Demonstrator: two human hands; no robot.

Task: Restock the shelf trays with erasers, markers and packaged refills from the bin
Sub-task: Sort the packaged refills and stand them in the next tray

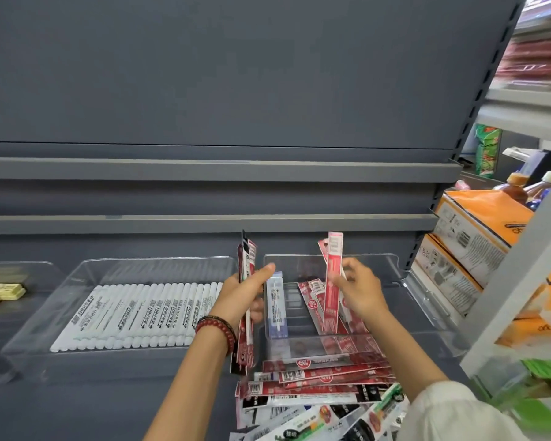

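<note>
Grey metal shelf (93, 402), matte and flat. Clear hard-plastic marker tray (159, 259) mid-shelf holds a full row of round white markers (134, 313), looks done. Clear refill tray (376, 256) toward the right end has only a few flat glossy packs, plus one blue-white pack (277, 307) by its left wall. Loose pile of refill packs (318, 386) at the shelf's front edge, so most refill work looks left. Left hand (245, 292) grips a dark-red pack bundle (248, 259) upright beside that left wall. Right hand (361, 291) pinches slim red packs (334, 265) upright over the tray. A few yellow block erasers (0, 292) at the far-left end.
</note>
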